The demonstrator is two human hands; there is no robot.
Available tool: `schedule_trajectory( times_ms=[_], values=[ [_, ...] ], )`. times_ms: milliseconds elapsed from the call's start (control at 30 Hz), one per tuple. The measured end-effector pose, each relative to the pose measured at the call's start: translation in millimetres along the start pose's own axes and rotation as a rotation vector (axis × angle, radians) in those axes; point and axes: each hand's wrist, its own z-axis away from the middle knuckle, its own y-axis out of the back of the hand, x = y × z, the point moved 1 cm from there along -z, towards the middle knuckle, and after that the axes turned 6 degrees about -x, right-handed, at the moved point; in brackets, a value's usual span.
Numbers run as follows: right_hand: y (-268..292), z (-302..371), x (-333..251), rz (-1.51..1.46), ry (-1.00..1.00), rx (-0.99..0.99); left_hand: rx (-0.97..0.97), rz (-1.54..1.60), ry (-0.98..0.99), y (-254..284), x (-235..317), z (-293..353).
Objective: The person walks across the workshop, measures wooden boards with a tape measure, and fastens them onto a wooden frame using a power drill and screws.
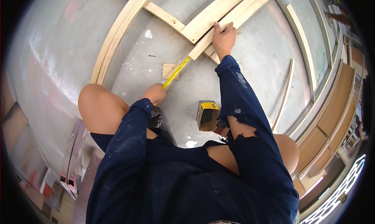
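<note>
My left hand (154, 93) is closed around a tape measure, whose case is mostly hidden in my fist. Its yellow blade (176, 73) stretches up and right to the near end of a long pale wooden plank (201, 47). Whether the blade carries on under the plank is hidden. My right hand (224, 40) grips that plank near this end, thumb on top and fingers over its right edge. A wider board (211, 17) lies alongside, on the left. Beneath both runs a crossing slat (166, 17). Under the blade is a small wood offcut (168, 70).
Long wooden strips (119, 32) extend up from my left knee. An open yellow-and-black box (207, 116) stands between my legs. A nail (152, 55) lies on the grey floor. Right are a thin strip (284, 95) and framing timber (304, 48). Another person's arm (339, 18) shows top right.
</note>
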Motion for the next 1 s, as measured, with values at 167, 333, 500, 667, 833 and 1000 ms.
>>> schedule_trajectory(
  times_ms=[167, 333, 500, 667, 833, 1000],
  values=[
    [0.7, -1.6, 1.3, -0.073, 0.017, 0.012, 0.03, -0.035, -0.014, -1.8, -1.7, -2.2],
    [11.3, -10.6, -2.8, -0.075, -0.029, -0.065, 0.077, -0.006, 0.017, -8.2, -3.4, -5.4],
    [27.5, -5.7, -33.2, -0.094, -0.113, -0.084, 0.111, 0.039, 0.083, -14.8, -0.1, -0.8],
    [32.6, -8.6, -21.2, -0.08, 0.027, -0.075, 0.155, 0.092, 0.064, -19.6, 1.4, -2.4],
    [42.4, -13.7, -19.6, -0.076, 0.049, -0.174, 0.208, 0.105, 0.143, -26.0, -3.5, 0.0],
    [78.9, -69.6, -16.7, 0.213, 0.593, -0.28, 0.253, 0.155, 0.195, -23.8, 16.0, 12.7]
  ],
)
